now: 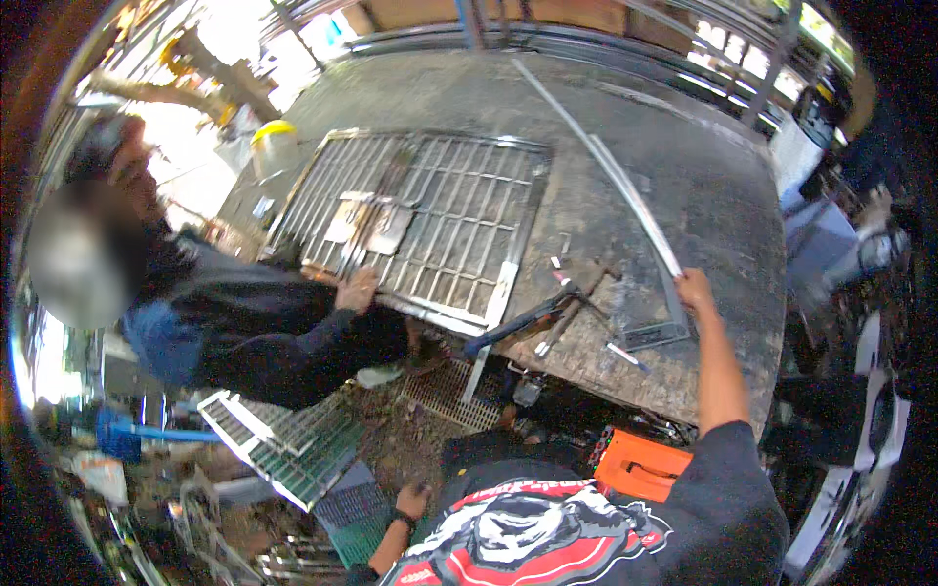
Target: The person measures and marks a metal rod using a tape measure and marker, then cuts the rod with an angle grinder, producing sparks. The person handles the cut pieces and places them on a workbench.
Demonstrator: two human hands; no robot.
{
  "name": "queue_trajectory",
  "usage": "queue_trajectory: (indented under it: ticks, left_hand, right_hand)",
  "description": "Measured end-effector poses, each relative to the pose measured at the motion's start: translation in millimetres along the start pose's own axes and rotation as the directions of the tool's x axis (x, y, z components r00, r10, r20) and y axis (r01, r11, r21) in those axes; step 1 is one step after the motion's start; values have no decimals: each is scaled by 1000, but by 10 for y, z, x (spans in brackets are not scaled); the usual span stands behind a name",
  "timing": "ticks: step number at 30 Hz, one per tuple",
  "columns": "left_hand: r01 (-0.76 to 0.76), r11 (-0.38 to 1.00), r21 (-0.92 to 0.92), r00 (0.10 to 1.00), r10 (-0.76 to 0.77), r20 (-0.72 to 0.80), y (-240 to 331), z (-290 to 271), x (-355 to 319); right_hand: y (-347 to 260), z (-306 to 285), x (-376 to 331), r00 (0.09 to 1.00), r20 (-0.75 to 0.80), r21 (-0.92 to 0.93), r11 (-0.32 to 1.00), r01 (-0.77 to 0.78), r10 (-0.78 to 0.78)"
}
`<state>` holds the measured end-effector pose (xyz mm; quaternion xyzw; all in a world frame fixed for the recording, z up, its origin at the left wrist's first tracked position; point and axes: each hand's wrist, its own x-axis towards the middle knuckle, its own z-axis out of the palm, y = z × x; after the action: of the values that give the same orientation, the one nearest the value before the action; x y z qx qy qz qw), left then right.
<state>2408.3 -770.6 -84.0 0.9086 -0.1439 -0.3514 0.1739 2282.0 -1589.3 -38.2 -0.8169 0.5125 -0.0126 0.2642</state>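
We record a large, worn grey counter [625, 166] filling the upper middle of the view, its surface stained and scuffed. On its left half lies a rectangular steel grating [430, 220], bars running lengthwise, with a flat metal plate [369, 223] resting on top of it. A second person in a dark sleeve stands at the counter's left edge, and that person's hand [358, 290] rests on the near edge of the grating.

A long, thin metal strip [614, 174] runs diagonally across the counter from the far side toward the near right. Our right hand [694, 289] is at its near end, arm stretched out; the grip appears closed about the strip's end, though the fingers are small in the view. Just below that hand lies a steel square [664, 327], flat on the counter. To its left, a dark-handled tool [532, 317] lies near the counter's front edge, with small metal pieces scattered beside it.

Our left hand [410, 501] hangs low by the torso, well apart from the counter; we cannot tell whether its grip holds anything. An orange case [640, 464] sits below the counter's edge, and further gratings [283, 444] lie on the ground at left.
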Motion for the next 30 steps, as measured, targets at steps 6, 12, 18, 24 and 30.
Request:
queue_trajectory:
  ticks: [6,12,18,24,30]
  left_hand:
    - [-56,997,-54,998,54,-31,13,109,429]
    - [-135,984,-115,985,146,94,421,-132,804]
    - [-407,913,-29,875,398,276,903,-461,1203]
    - [-748,657,-89,520,665,537,1480,-524,1477]
    - [-672,629,-391,311,718,622,2665,-363,1115]
  right_hand:
    - [525,-148,-548,974,-213,156,981,115,-80]
    - [563,-321,-1841,953,-294,125,991,-40,75]
    - [734,-115,-3055,858,-504,198,980,5,97]
    - [211,35,-4394,831,-449,330,925,-188,329]
    - [-276,150,-5550,718,-410,676,716,-174,562]
